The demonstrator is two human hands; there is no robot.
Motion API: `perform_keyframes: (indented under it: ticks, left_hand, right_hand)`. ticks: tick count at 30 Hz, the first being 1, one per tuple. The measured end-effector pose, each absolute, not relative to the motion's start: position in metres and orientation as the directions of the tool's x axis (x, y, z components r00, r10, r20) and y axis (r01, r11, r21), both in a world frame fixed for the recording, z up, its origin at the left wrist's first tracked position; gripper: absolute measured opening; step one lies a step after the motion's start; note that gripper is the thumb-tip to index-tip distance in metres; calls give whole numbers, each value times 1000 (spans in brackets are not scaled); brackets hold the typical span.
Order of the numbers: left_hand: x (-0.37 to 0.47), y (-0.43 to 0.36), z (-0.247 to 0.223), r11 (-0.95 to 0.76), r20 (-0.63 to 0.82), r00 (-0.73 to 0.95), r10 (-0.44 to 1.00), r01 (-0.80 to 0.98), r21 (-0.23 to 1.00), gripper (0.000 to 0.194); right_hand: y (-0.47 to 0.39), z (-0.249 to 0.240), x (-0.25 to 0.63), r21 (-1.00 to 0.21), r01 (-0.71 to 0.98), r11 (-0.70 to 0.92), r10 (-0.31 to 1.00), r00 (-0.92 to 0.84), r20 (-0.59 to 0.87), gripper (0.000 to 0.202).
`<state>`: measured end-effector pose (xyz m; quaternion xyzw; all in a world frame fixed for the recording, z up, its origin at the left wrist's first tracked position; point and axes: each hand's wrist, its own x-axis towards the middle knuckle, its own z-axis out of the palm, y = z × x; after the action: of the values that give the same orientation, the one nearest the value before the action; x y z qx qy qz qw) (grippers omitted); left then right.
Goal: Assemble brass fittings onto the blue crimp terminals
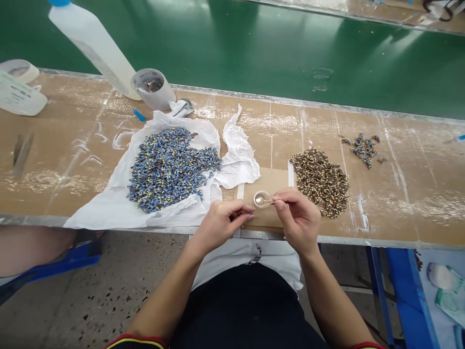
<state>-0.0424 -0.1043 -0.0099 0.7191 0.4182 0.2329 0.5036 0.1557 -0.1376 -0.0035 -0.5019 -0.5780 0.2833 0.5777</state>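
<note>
My left hand pinches a tiny blue piece near the table's front edge. In my right hand is a thin stick, held between thumb and fingertips, its tip over a small round clear dish. The dish rests on a brown board between my hands. Left of them, a heap of small blue and yellow pieces lies on white paper. To the right sits a pile of small brown and cream pieces.
A white bottle with a blue cap and a tape roll stand at the back left. Crumpled paper lies mid-table. Several loose pieces are at the right. Beyond runs a green surface. A person's leg shows at left.
</note>
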Motion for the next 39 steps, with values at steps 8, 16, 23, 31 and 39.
perform_keyframes:
  ticks: [8,16,23,31,39]
  left_hand:
    - [-41,-103,-6,-138,-88,545,834,360,923,9]
    - [-40,-104,-6,-183,-59,559,827,367,912,9]
    - [-41,-105,-8,-209,-39,565,824,367,906,10]
    - [-41,-105,-8,-220,-33,568,822,371,902,10]
    - [-41,-105,-7,-224,-26,578,816,357,907,10]
  right_hand:
    - [-141,5,149,-865,354,356,910,79,407,11]
    - [-142,1,146,-856,382,348,918,48,394,10]
    - [-142,1,144,-841,412,350,917,33,397,9]
    - [-143,3,144,-825,456,332,923,22,384,7]
    - [-142,4,144,-822,436,366,921,-46,386,9]
